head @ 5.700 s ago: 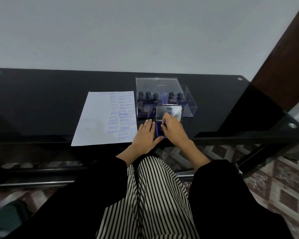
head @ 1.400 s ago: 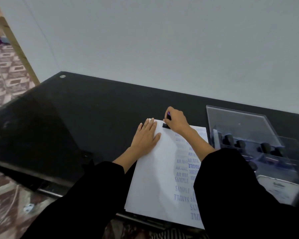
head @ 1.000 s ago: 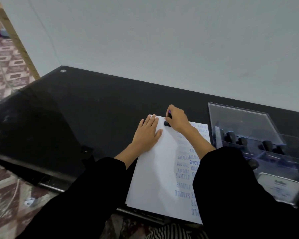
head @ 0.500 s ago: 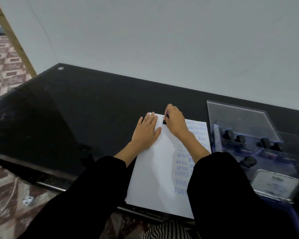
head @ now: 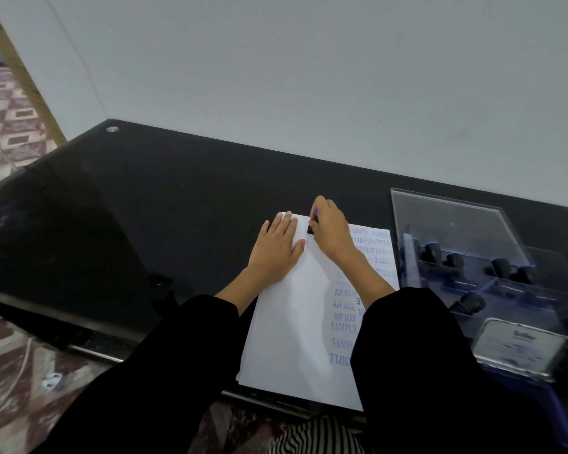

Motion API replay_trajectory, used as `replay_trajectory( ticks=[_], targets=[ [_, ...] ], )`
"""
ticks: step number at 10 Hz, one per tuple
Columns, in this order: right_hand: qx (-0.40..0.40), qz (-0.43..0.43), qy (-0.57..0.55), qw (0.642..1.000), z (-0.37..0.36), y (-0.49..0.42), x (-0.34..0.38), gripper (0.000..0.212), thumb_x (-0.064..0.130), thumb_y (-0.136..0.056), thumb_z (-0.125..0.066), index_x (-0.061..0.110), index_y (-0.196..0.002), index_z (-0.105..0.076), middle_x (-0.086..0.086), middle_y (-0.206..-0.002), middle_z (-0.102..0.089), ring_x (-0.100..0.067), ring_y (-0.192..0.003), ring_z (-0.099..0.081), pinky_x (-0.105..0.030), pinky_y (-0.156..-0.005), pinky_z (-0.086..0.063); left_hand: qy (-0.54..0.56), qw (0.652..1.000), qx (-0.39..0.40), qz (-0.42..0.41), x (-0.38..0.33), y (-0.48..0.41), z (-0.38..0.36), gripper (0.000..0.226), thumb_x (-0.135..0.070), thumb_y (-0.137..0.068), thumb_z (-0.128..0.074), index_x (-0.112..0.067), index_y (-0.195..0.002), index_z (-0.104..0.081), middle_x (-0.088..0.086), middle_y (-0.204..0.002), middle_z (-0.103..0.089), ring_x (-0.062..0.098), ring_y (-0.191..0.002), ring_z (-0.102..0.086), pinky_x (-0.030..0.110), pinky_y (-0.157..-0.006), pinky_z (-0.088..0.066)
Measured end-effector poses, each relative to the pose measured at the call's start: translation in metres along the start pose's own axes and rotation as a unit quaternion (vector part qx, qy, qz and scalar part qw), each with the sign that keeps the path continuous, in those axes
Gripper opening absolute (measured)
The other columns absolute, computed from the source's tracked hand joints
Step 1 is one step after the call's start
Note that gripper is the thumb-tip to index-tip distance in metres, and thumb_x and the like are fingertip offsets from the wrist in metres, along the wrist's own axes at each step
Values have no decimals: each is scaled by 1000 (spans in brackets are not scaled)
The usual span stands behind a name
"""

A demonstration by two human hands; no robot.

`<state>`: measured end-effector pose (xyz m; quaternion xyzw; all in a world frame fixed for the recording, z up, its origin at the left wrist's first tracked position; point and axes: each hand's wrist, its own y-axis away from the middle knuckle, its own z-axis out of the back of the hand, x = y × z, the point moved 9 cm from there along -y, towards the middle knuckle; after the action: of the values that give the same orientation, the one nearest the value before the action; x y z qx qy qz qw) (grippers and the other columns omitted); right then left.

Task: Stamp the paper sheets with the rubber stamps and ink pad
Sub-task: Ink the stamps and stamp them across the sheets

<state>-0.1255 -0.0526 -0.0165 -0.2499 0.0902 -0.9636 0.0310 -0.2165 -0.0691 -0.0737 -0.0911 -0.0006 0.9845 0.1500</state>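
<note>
The right grip point(head: 330, 232) curls around a black rubber stamp point(head: 310, 228), holding it on the paper sheets point(head: 292, 322) near their 12 o'clock edge. The left grip point(head: 276, 249) lies flat on the paper, fingers straight, at the stamp's 9 o'clock. A clear box point(head: 456, 224) and the ink pad point(head: 522, 347) sit on the black surface point(head: 145, 208) at the sheets' 3 o'clock.

I saw a black glass table point(head: 145, 208) against a plain grey wall point(head: 309, 77), a round metal stud point(head: 112, 129) at its far left corner. Patterned floor tiles point(head: 10, 136) lay past its left edge, a white cable point(head: 23, 362) trailing across them.
</note>
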Motion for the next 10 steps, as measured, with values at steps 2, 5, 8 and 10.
replay_trajectory(
  ticks=[2,5,8,10],
  targets=[
    [-4,-1,-5,1000,-2,0,-1,9,11,-93,-52,11,-94,-43,-14,-110,-55,-15,-84,-43,-20,-73,-37,1,1000,0,-1,0,1,1,57,-40,-101,-17,-12,-150,-5,4,-159,-2,18,-146,2,34,-118,0],
    [24,-13,-11,1000,-3,-9,-5,15,9,-92,-53,12,-91,-38,-16,-109,-56,-15,-83,-46,-19,-75,-38,-1,1000,2,-2,0,-1,0,57,-40,-101,-18,-13,-150,-5,4,-159,-2,18,-146,2,34,-118,1],
    [2,-5,8,1000,-2,-3,-2,15,10,-93,-51,14,-91,-36,-15,-111,-55,-15,-84,-43,-19,-71,-35,-4,1000,2,-1,0,-1,-1,58,-41,-101,-17,-13,-150,-4,3,-159,-2,18,-146,2,34,-118,1],
    [19,-14,-5,1000,-3,-10,-5,15,8,-92,-52,12,-90,-38,-16,-108,-56,-15,-81,-45,-12,-61,-32,3,1000,-2,-2,0,-1,-1,57,-40,-101,-18,-13,-150,-6,3,-159,-2,18,-146,2,34,-118,1]
  ],
)
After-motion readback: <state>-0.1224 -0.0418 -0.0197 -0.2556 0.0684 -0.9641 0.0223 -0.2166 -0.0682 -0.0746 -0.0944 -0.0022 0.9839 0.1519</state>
